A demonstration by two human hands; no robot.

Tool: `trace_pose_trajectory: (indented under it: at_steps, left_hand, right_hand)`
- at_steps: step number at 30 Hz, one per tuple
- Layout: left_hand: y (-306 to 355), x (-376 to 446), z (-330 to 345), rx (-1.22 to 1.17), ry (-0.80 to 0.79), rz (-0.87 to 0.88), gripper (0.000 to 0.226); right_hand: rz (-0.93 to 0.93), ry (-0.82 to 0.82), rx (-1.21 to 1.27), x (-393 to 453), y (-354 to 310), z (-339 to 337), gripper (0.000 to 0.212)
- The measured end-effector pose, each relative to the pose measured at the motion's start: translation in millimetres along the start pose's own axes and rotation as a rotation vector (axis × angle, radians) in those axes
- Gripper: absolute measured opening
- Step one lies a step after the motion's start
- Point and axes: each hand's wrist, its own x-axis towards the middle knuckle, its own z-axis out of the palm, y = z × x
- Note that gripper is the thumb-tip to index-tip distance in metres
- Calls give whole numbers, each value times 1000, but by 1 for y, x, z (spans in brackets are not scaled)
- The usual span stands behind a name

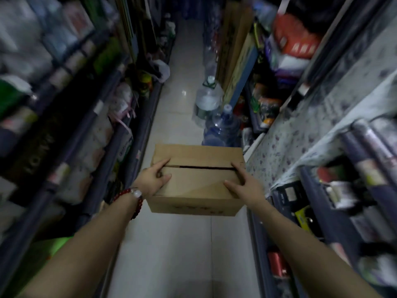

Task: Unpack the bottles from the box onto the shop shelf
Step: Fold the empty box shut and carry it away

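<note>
A brown cardboard box [197,181] is held above the aisle floor, its top flaps folded down with a dark slit between them. My left hand [153,178] grips its left side, thumb over the top flap, a red bead bracelet on the wrist. My right hand [241,184] grips the right side, fingers reaching along the edge by the slit. No bottles from the box show; its inside is hidden.
Stocked shop shelves [71,130] line the left of a narrow tiled aisle [171,244]. On the right are more shelves [318,222] and a floral-covered surface [300,125]. Large water jugs [221,125] stand on the floor ahead, right of centre.
</note>
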Motion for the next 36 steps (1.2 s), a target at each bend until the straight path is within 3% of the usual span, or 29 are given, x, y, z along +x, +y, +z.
trace_pose_trajectory:
  at_steps: [9, 20, 27, 36]
  left_hand:
    - [84, -49, -109, 75, 47, 100, 57]
    - [90, -18, -150, 59, -28, 165, 60]
    - [103, 66, -160, 71, -47, 142, 60]
    - [135, 187, -203, 52, 47, 85, 58]
  right_hand:
    - [-43, 34, -27, -32, -134, -53, 69]
    - [-8, 97, -40, -21, -170, -47, 69]
    - [32, 86, -60, 64, -182, -50, 68]
    - [-26, -23, -34, 217, -222, -60, 67]
